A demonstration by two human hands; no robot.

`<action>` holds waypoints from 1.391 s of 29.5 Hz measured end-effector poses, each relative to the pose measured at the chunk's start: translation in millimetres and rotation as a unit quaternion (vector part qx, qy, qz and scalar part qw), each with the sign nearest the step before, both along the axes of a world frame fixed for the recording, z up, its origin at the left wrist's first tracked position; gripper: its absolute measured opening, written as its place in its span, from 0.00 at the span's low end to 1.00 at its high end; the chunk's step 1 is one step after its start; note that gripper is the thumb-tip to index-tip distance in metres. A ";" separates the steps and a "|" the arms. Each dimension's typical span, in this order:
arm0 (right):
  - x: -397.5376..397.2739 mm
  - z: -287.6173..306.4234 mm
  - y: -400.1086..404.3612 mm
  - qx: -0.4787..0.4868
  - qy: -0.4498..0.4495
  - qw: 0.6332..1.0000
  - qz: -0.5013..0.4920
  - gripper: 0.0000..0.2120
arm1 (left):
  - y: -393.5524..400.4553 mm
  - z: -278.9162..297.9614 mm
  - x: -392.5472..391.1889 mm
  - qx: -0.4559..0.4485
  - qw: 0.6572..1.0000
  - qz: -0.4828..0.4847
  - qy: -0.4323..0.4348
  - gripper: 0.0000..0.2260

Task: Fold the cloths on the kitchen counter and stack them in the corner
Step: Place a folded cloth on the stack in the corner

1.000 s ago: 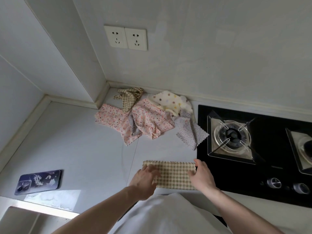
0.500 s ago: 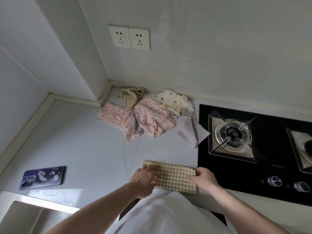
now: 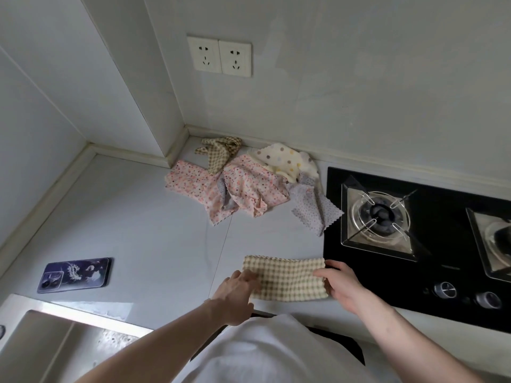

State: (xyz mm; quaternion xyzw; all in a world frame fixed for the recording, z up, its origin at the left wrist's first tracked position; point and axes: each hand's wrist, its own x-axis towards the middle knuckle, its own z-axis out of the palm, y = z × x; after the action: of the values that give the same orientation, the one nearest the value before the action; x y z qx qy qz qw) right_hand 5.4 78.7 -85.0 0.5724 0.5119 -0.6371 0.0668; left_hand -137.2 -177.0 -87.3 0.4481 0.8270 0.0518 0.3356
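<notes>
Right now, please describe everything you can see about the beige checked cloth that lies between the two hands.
The beige checked cloth is soft woven-looking fabric with a small tan-and-cream check, apparently folded into a flat, wide rectangle. It lies on the grey counter near the front edge, its right end beside the black stove. The left hand touches its left end; the right hand holds its right end, thumb on top.
</notes>
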 end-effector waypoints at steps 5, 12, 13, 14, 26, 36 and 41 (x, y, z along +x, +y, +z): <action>3.2 -4.4 -12.2 -0.056 -0.041 0.997 0.045 0.18 | -2.7 1.5 2.5 0.000 1.000 0.004 -0.001 0.23; 11.3 4.3 -9.2 0.038 -0.011 0.998 0.048 0.19 | -11.6 -1.0 7.1 0.001 1.000 0.030 -0.008 0.27; 11.8 6.5 -7.7 0.029 0.003 0.999 0.043 0.18 | -11.5 -0.8 7.9 0.000 1.000 0.030 -0.011 0.27; 11.6 9.2 -6.9 0.015 0.018 0.999 0.042 0.19 | -11.0 -0.5 8.6 -0.001 0.999 0.029 -0.014 0.27; 2.1 25.5 -23.1 0.082 0.083 0.992 -0.049 0.37 | -7.6 3.5 8.1 -0.014 1.000 0.018 -0.019 0.27; -40.1 29.8 -66.7 0.116 0.100 0.984 0.088 0.33 | -6.4 -1.9 16.6 0.049 0.993 0.056 -0.092 0.25; -59.8 29.9 -86.9 0.113 0.100 0.967 0.207 0.35 | -16.1 0.6 10.7 0.122 0.972 0.174 -0.098 0.16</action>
State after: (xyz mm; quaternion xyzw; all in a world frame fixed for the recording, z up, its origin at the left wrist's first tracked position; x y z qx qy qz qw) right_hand -54.4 -8.2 -55.1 0.3909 0.6917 -0.6019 0.0805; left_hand -126.5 -193.0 -86.6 0.3277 0.8426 0.2538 0.3438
